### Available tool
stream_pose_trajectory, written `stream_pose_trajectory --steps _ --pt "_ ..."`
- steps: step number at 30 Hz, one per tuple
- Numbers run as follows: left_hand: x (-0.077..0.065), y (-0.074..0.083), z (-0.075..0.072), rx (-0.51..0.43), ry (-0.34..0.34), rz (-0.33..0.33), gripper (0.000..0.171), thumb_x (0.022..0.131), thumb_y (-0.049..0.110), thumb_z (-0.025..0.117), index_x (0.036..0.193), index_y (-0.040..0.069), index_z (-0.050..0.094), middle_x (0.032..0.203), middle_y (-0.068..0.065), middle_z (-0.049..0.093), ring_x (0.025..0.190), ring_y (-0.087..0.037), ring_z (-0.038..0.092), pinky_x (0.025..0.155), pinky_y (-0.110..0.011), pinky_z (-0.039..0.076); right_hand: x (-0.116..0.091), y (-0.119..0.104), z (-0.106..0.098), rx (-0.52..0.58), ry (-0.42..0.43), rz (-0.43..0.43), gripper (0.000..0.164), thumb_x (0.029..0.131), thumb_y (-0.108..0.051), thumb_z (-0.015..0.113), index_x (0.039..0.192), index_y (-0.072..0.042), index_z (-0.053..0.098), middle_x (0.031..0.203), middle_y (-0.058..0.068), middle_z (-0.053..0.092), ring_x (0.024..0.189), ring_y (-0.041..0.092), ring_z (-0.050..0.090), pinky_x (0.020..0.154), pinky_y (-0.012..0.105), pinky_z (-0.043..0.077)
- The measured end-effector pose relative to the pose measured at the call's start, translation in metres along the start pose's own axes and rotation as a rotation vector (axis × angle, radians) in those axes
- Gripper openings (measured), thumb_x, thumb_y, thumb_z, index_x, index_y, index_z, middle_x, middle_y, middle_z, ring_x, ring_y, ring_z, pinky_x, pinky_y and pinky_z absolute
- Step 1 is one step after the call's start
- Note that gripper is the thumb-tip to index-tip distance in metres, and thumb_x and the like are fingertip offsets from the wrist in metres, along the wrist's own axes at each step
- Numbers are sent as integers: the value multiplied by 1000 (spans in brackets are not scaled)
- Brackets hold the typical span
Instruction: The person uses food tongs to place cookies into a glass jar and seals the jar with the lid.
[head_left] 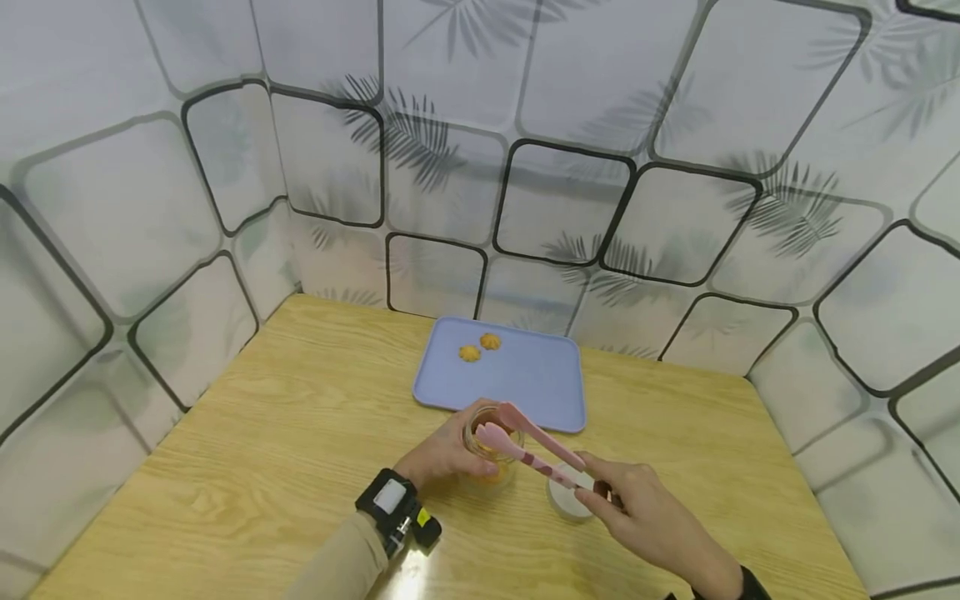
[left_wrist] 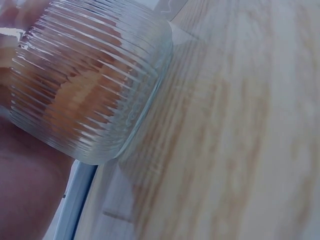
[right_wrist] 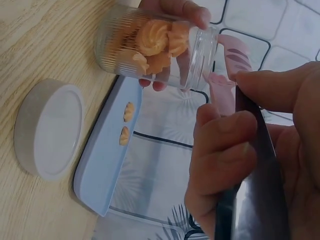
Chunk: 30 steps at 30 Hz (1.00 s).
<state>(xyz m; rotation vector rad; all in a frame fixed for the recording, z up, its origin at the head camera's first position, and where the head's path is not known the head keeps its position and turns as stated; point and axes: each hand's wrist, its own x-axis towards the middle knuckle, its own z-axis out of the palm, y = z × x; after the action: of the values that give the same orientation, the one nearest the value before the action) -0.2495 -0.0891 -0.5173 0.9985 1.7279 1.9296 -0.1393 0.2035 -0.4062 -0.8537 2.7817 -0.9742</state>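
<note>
My left hand (head_left: 450,446) grips a clear ribbed glass jar (left_wrist: 95,85), fingers wrapped around its side. Several swirled golden cookies (right_wrist: 151,37) lie inside it, seen through the glass in the right wrist view. The jar's mouth is uncovered. My right hand (head_left: 645,504) holds pink tongs (head_left: 542,435) between thumb and fingers, and their tips are spread at the jar's mouth. No cookie shows between the tips. A white round lid (right_wrist: 55,130) lies on the table below the tongs, partly covered by them in the head view.
A blue tray (head_left: 525,375) lies behind the jar on the wooden table (head_left: 300,467). Two cookies (head_left: 470,353) rest on its left part. Patterned curtains (head_left: 435,208) surround the table at the back and sides.
</note>
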Motion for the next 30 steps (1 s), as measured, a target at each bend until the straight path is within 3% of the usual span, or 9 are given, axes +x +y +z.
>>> stream_pose_trajectory --steps 3,6,10,14,19,22,26,30 --pt "0 1 1 -6 -2 -21 75 81 23 86 145 18 46 138 -8 55 123 -17 53 105 -29 47 1 3 0 58 12 17 46 104 -22 60 139 8 57 71 -17 58 49 -7 35 44 18 36" --pt "-1 1 1 -19 5 -15 75 81 21 86 143 12 46 138 -18 56 124 -20 54 105 -27 47 8 11 3 92 80 64 44 103 -20 61 137 7 58 64 -14 52 46 -6 27 43 18 30" --pt "-1 0 0 -15 8 24 76 80 23 87 143 8 47 138 -24 55 129 -27 53 109 -27 44 29 23 6 20 151 165 46 102 -24 63 138 6 58 58 -10 44 47 -2 26 47 19 26" --pt "1 0 1 -22 1 28 79 81 28 87 144 7 46 138 -25 54 130 -30 52 109 -28 44 55 38 14 -73 107 193 43 103 -25 62 135 4 60 61 -7 51 50 1 32 51 20 28" --pt "3 0 -2 -1 8 25 78 80 30 88 143 8 47 137 -24 56 129 -27 53 110 -28 43 96 56 29 -177 86 153 18 101 -21 63 104 -3 67 59 -5 44 49 5 35 48 22 28" --pt "5 1 -3 -7 5 17 78 80 29 88 143 9 47 137 -22 57 129 -24 54 111 -29 42 120 63 35 -241 77 186 17 100 -20 64 91 -5 64 64 -2 47 54 10 43 52 25 34" --pt "5 2 -4 -21 11 14 79 78 28 88 142 7 47 137 -21 57 128 -22 54 111 -28 42 148 67 41 -279 71 233 21 99 -21 63 87 -4 62 68 4 53 59 17 49 55 30 38" --pt "2 1 -2 -21 2 24 80 79 24 87 144 3 44 137 -24 56 128 -23 54 111 -27 42 164 68 48 -267 77 289 22 99 -24 63 94 -3 66 74 7 59 64 20 53 58 32 41"
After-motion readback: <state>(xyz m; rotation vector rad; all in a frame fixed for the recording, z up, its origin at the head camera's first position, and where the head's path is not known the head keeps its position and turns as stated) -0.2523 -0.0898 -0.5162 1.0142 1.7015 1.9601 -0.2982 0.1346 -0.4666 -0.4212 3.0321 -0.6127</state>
